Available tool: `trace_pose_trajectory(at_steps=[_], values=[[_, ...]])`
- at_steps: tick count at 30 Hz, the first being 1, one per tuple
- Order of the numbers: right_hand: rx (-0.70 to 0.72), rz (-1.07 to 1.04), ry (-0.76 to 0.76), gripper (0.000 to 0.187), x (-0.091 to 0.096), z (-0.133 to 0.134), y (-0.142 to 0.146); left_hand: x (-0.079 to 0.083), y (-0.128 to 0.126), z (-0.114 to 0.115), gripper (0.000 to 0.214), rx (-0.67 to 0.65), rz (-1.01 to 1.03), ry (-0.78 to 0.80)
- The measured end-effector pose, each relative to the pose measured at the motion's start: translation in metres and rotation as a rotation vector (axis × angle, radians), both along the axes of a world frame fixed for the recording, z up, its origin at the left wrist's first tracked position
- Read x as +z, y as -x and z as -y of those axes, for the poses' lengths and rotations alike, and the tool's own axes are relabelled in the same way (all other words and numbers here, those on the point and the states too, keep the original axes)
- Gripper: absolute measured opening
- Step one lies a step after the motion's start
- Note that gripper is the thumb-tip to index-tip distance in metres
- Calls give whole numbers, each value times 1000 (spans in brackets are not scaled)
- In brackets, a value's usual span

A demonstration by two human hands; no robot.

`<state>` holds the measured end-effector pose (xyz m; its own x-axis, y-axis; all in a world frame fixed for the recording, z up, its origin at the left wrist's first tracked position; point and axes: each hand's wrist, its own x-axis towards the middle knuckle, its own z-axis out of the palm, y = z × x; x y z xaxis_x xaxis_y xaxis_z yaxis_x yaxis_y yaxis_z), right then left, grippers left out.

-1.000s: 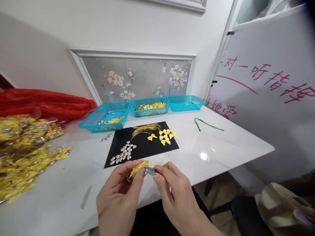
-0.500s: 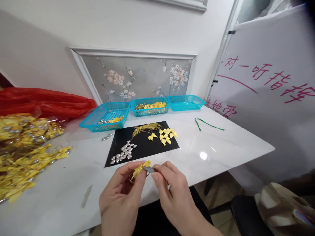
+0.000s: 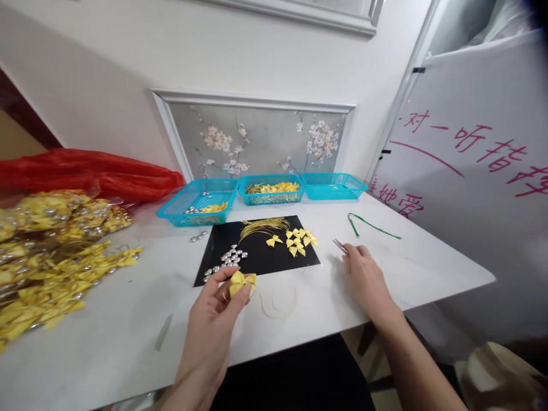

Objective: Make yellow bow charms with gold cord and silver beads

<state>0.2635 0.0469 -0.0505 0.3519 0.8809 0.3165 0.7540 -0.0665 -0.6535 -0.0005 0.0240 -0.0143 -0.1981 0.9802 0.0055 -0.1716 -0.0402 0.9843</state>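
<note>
Between the thumb and fingers of my left hand (image 3: 214, 322) is a yellow ribbon bow (image 3: 243, 282), held up over the front of the table. A thin gold cord loops out beside it, mostly hidden by the fingers. My right hand (image 3: 366, 279) rests low over the tabletop to the right, closed on small metal snips (image 3: 341, 247) whose pointed tips face left. Loose pieces of gold cord (image 3: 278, 314) lie on the white table between the hands. On the black mat (image 3: 257, 264) are silver beads (image 3: 233, 255), gold cords (image 3: 263, 226) and several yellow bows (image 3: 299, 240).
Three blue baskets (image 3: 171, 214) line the wall, with beads, ribbon pieces and gold cords in them. Piled finished-looking yellow bow strings (image 3: 60, 274) and a red bag (image 3: 94, 171) fill the left side. A green cord (image 3: 377, 229) lies at the right, before a whiteboard (image 3: 471, 240).
My right hand has moved away from the bow to the right with the snips. Cord pieces now lie on the table. My left hand still holds the bow.
</note>
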Motion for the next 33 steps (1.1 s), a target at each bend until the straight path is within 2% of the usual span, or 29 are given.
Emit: trace_pose_trajectory(at_steps=[4,8,10,14,16,18,21,25,30,33], values=[[-18,69,38,30,-6,-15,-26,9,-3,7,36,-81,76,64],[41,17,5,25,6,-9,-8,18,-8,15,31,-150,107,99],[156,-54,-19,21,18,5,14,22,-9,18,30,-174,98,111],[485,-224,-35,18,46,37,67,25,-9,23,27,-197,16,99],[656,-423,-69,13,55,44,86,27,-9,23,29,-218,-30,91],[727,-503,-102,7,59,45,97,29,-10,25,34,-238,-67,93],[721,-508,-157,9,58,40,101,35,-10,29,42,-243,-154,91],[715,-546,-100,13,56,41,98,41,-10,33,44,-252,-155,126],[694,-491,-129,12,58,48,98,34,-8,27,47,-249,-145,57],[728,-619,-29,11,56,45,100,29,-9,23,52,-280,-152,-23]])
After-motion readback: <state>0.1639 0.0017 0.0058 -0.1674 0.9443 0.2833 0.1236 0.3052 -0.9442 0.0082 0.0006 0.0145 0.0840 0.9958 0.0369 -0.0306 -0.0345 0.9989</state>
